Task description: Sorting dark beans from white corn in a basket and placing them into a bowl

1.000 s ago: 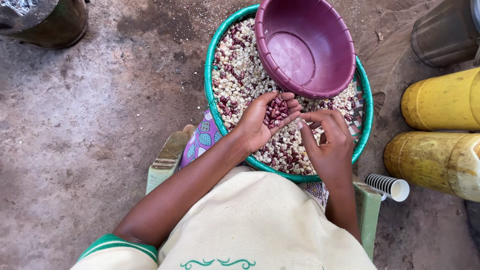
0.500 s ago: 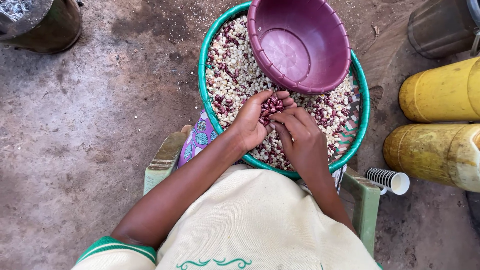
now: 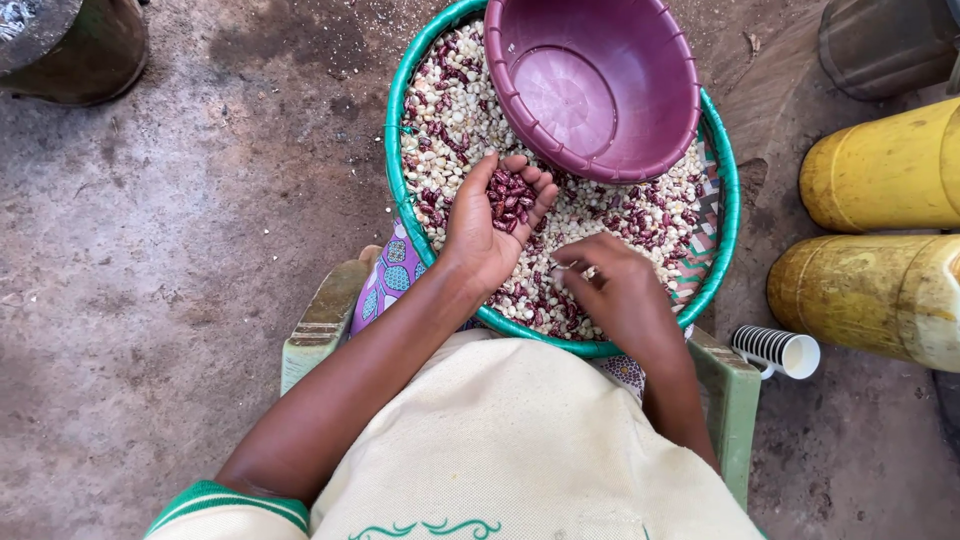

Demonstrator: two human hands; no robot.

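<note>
Your left hand [image 3: 490, 225] lies palm up and cupped, fingers half open, cradling a small pile of red beans [image 3: 508, 193]. Your right hand [image 3: 620, 295] pinches at the mixed grain [image 3: 455, 110], fingers nearly closed; what they grip cannot be told. The green tray [image 3: 394, 150] holds this mix, and an empty purple basin [image 3: 595, 85] rests at its far edge.

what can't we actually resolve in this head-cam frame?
- Right hand: fingertips curl down into the mixed beans and maize; whether they pinch anything is hidden by the hand's own back.
- Green tray: its floor is covered by the grain and the purple bowl.
- Left hand: cupped open with red beans; too small to count.
- Yellow containers: cut off by the right edge.
- Dark container: cut off at the top-left corner.
</note>
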